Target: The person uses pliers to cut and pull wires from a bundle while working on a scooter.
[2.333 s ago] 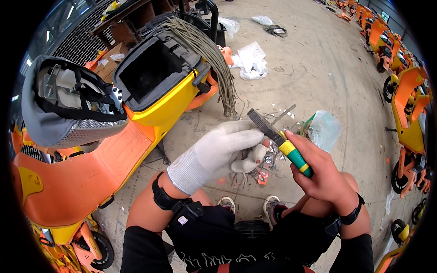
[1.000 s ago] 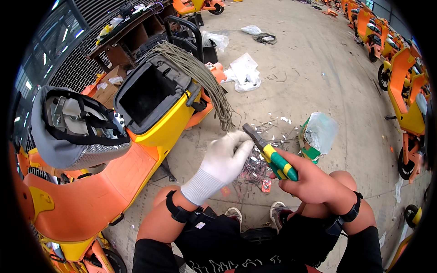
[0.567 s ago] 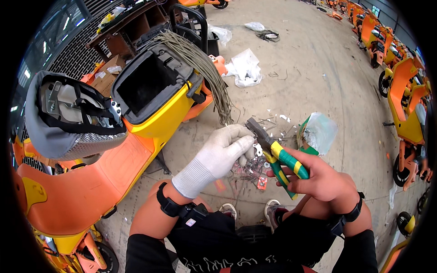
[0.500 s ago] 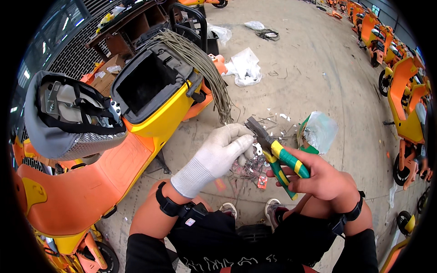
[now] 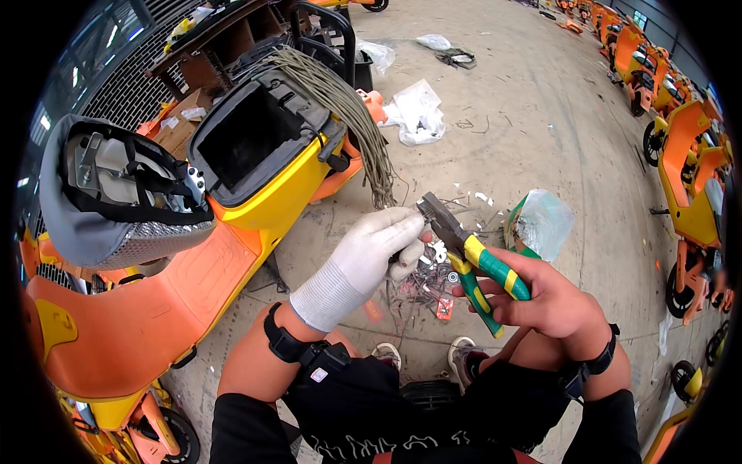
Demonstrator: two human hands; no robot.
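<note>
In my right hand (image 5: 545, 290), which is bare, are pliers (image 5: 444, 218) with dark metal jaws and green and yellow handles. Their jaws point up and left, close to the fingertips of my left hand (image 5: 379, 247). That hand wears a white knit glove; its thumb and forefinger are pinched together beside the jaw tip. Whatever lies between them is too small or too hidden to name. Below both hands, a litter of small metal parts and scraps (image 5: 421, 290) lies on the concrete floor.
An orange and yellow scooter (image 5: 189, 294) stands at my left, its black-lined seat bin uncovered. A grey seat (image 5: 73, 209) is tipped back, and a bundle of cord (image 5: 348, 108) drapes over the rear. A plastic-lined box (image 5: 541, 224) sits ahead right; more scooters (image 5: 684, 178) line the right.
My left hand has shifted slightly left, its lower fingers curling differently by the jaws. The pliers have moved up a little and stay in my right hand.
</note>
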